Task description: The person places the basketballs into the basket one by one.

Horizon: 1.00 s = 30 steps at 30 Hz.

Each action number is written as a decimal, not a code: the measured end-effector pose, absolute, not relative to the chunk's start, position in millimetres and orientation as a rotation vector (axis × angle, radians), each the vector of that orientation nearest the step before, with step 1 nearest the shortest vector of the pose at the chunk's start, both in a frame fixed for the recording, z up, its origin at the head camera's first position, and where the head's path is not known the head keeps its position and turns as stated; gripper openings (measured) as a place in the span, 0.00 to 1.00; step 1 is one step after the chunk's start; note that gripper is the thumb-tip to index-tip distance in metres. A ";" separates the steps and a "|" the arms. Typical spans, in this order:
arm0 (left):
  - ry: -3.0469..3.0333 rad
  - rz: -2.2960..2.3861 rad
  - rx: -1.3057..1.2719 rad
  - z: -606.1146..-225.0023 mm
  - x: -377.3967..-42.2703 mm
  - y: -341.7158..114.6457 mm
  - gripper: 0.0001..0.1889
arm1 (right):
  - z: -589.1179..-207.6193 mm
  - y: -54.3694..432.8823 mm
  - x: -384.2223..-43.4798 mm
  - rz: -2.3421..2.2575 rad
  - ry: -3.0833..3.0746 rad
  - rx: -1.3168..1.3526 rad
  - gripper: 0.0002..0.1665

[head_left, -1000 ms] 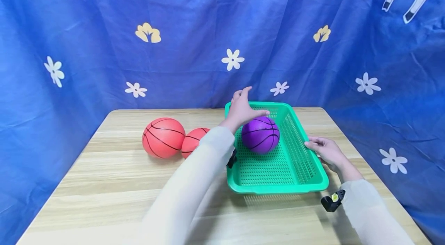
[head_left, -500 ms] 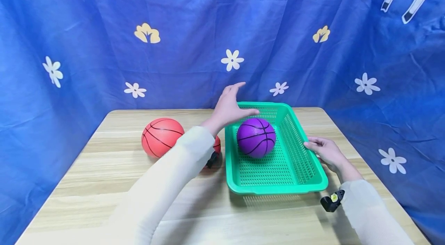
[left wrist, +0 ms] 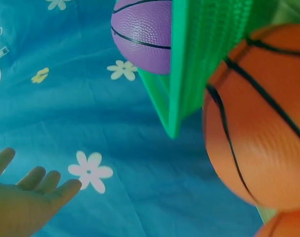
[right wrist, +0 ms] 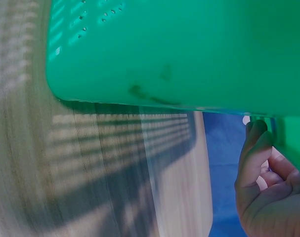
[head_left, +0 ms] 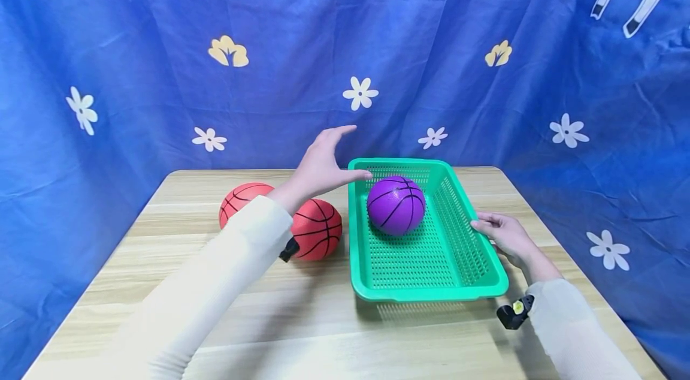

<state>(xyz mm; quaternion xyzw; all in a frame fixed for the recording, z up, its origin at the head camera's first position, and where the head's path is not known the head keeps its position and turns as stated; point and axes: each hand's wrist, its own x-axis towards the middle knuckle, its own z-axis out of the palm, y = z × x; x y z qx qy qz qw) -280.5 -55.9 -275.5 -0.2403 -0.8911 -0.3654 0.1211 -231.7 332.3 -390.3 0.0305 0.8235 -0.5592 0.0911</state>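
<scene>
A purple toy basketball (head_left: 396,206) lies in the left half of a green perforated basket (head_left: 429,293). My left hand (head_left: 325,167) is in the air just left of the basket, fingers extended and thumb spread apart, holding nothing. In the left wrist view its fingers (left wrist: 38,182) show against the blue cloth. Below that hand a red toy basketball (head_left: 319,230) sits beside the basket's left wall. Another red basketball (head_left: 239,200) is partly hidden behind my left sleeve. My right hand (head_left: 507,239) grips the basket's right rim, its thumb on the edge; in the right wrist view the fingers (right wrist: 256,148) are curled at it.
A light wooden table (head_left: 302,332) carries everything. Blue cloth (head_left: 269,98) with white flowers hangs behind it and along both sides. Each wrist wears a small black camera (head_left: 514,312). The basket casts a striped shadow on the wood in the right wrist view.
My left hand has moved left, away from above the purple basketball, which has rolled slightly left in the basket. More of the nearer red basketball shows now. The right hand keeps its grip.
</scene>
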 end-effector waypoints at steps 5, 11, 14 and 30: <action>-2.571 -1.051 -0.693 -275.2 -276.2 -80.9 0.48 | -390.3 331.5 -231.3 -1.665 2.448 0.089 0.40; -2.512 -1.004 -0.657 -279.2 -275.7 -118.9 0.45 | -390.6 331.8 -231.2 -1.687 2.430 0.079 0.38; -2.512 -1.017 -0.622 -282.9 -274.3 -138.4 0.44 | -390.9 332.5 -231.4 -1.674 2.441 0.076 0.39; -2.493 -1.107 -0.511 -322.7 -262.3 -215.2 0.40 | -390.5 331.5 -231.2 -1.682 2.437 0.077 0.38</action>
